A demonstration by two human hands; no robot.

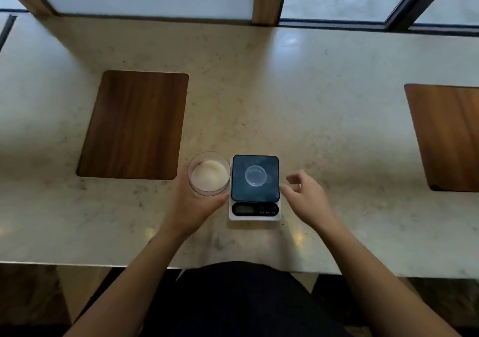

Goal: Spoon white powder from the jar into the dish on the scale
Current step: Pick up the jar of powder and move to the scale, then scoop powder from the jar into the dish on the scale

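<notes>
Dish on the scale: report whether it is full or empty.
Empty: the dish is clear glass, with only the dark scale platform showing through it.

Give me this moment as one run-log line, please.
left hand: holding jar of white powder | right hand: open, empty, beside scale | glass dish: empty on scale | spoon: not visible

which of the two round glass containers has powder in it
The jar held by the left hand, left of the scale. The small dish on the scale's platform looks empty.
</notes>
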